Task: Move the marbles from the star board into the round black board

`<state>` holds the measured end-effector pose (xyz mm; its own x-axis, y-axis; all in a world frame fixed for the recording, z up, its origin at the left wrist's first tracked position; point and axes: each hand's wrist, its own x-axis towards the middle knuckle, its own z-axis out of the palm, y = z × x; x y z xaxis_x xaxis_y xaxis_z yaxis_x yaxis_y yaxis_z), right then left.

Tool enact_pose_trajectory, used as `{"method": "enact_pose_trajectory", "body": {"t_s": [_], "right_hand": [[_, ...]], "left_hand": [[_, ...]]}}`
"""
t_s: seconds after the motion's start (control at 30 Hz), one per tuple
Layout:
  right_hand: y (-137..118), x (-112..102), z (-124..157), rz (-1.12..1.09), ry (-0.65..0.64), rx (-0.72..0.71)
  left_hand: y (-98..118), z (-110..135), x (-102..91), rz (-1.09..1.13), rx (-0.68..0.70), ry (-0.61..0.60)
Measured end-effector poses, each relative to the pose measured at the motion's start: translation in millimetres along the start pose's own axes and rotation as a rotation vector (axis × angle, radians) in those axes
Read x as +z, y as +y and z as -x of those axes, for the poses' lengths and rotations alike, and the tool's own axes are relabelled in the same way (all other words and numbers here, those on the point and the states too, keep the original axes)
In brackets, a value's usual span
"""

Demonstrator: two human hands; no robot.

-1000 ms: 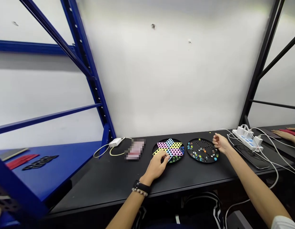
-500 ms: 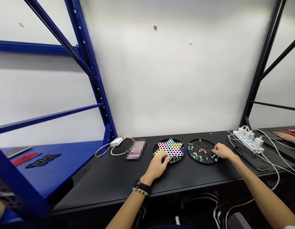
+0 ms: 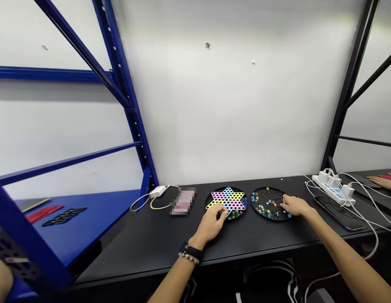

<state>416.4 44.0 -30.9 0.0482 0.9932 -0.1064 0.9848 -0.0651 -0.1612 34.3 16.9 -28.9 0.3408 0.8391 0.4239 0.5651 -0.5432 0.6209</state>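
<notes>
Right hand [image 3: 296,206] is sliding further in over the marbles [image 3: 261,205]. Left hand [image 3: 212,223] is curling narrow on the star-shaped Chinese checkers board [image 3: 228,201], can't tell if it's pinching anything. Right is working the round black tray [image 3: 267,188], grip unclear. 1 tip: stay low.

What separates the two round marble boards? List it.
The star board carries a pink, yellow and blue star dotted with holes; the black board has no coloured star. Marbles show mainly at the star board's near edge but spread widely across the black board. The left hand is at the star board, the right hand at the black board. Both are round, side by side on the black bench.
</notes>
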Motion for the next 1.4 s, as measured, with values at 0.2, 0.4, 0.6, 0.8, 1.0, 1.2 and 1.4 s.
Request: {"method": "enact_pose_trajectory", "body": {"t_s": [0.2, 0.4, 0.6, 0.8, 1.0, 1.2, 1.4], "right_hand": [[-2, 3, -3, 0.087, -0.069, -0.016], [22, 2, -14, -0.178, 0.052, -0.044], [30, -6, 2, -0.189, -0.006, -0.048], [16, -1, 10, -0.177, 0.034, -0.083], [2, -10, 1, -1.249, 0.112, -0.137], [-19, -4, -10, -1.566, 0.143, -0.038], [-30, 10, -9, -0.5, 0.297, -0.068]], "left_hand": [[2, 0, -0.4, 0.0, -0.002, -0.006], [3, -1, -0.5, 0.004, -0.011, -0.008], [2, -2, 0.4, 0.014, -0.021, -0.011], [4, -2, -0.1, 0.015, -0.023, -0.009], [3, -2, 0.8, 0.005, -0.029, -0.017], [3, -1, 0.9, -0.002, -0.02, -0.017], [3, -1, 1.0, -0.01, -0.012, -0.013]]}}
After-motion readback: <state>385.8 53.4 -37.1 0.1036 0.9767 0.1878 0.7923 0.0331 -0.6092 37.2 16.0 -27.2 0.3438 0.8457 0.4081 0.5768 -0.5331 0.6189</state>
